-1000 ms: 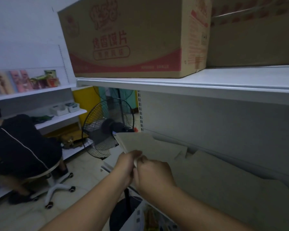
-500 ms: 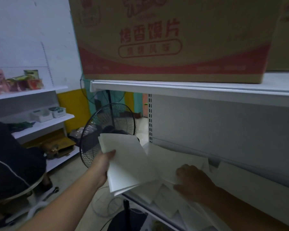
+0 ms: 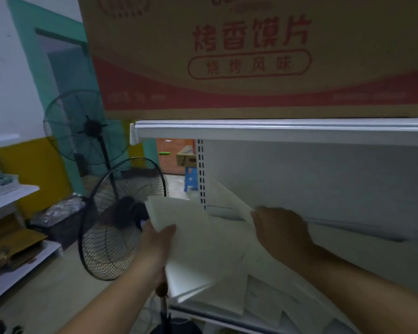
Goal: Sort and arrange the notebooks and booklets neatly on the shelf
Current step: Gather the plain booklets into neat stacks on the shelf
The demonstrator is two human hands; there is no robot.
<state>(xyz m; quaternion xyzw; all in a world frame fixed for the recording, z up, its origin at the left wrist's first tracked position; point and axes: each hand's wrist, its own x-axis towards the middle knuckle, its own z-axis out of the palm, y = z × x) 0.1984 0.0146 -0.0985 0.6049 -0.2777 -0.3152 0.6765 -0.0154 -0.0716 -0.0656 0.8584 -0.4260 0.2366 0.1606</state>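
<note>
Left hand (image 3: 158, 239): its grip clasps a white stack of booklets (image 3: 191, 242), lower centre, half over the shelf (image 3: 227, 318) edge
Right hand (image 3: 280, 229): half a second ago flat on loose booklets (image 3: 287, 307); now pinching one leaning sheet (image 3: 229, 197), so sorting proceeds
Room: cardboard box (image 3: 251, 56) overhead, fan (image 3: 121, 218) crowding the left

Large red characters, 烤香馍片, are printed on the front of the cardboard box (image 3: 251, 56) that stands on the upper shelf (image 3: 275, 131). Beneath them, inside a red rounded outline, the smaller line 烧烤风味 is printed. Fine print in the red band along the box's lower edge is too blurred to be read. No writing can be made out on the white booklets (image 3: 203, 249).
</note>
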